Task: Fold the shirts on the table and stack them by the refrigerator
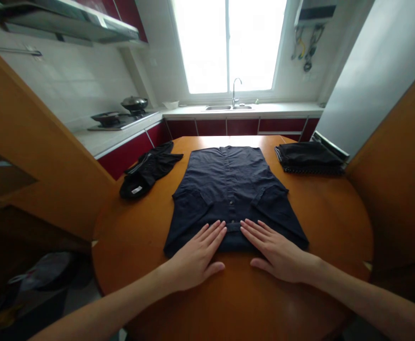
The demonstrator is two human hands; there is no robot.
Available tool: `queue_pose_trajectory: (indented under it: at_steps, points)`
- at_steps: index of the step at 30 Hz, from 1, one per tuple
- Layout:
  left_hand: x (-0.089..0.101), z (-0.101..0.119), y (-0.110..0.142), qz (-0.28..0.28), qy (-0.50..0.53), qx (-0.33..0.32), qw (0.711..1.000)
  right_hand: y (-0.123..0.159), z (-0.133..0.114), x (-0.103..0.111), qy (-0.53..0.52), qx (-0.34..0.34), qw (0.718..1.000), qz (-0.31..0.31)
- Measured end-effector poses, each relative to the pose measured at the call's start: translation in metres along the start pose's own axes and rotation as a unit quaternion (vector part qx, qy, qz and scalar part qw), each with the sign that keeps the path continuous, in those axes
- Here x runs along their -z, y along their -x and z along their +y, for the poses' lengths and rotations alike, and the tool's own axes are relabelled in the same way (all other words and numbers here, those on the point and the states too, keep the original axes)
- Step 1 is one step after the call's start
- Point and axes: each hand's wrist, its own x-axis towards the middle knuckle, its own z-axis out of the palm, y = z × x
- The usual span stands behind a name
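A dark navy button-up shirt lies spread on the wooden table, its button strip running down the middle and its collar end toward me. The sleeves appear folded in over the body. My left hand rests flat on the near edge of the shirt, fingers stretched out and thumb apart. Mirroring it on the other side of the button strip, my right hand also lies flat on the cloth with fingers extended. Neither hand grips the fabric.
The round wooden table carries a crumpled black garment at the left and a stack of folded dark clothes at the right. Beyond it run a counter with a sink and a stove with pans.
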Motion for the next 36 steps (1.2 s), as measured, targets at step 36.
queue_pose_trajectory:
  at_steps: [36]
  points:
    - [0.061, -0.045, -0.032, -0.07, 0.218, 0.105, 0.968, -0.041, 0.028, 0.051, -0.062, -0.083, 0.994, -0.03]
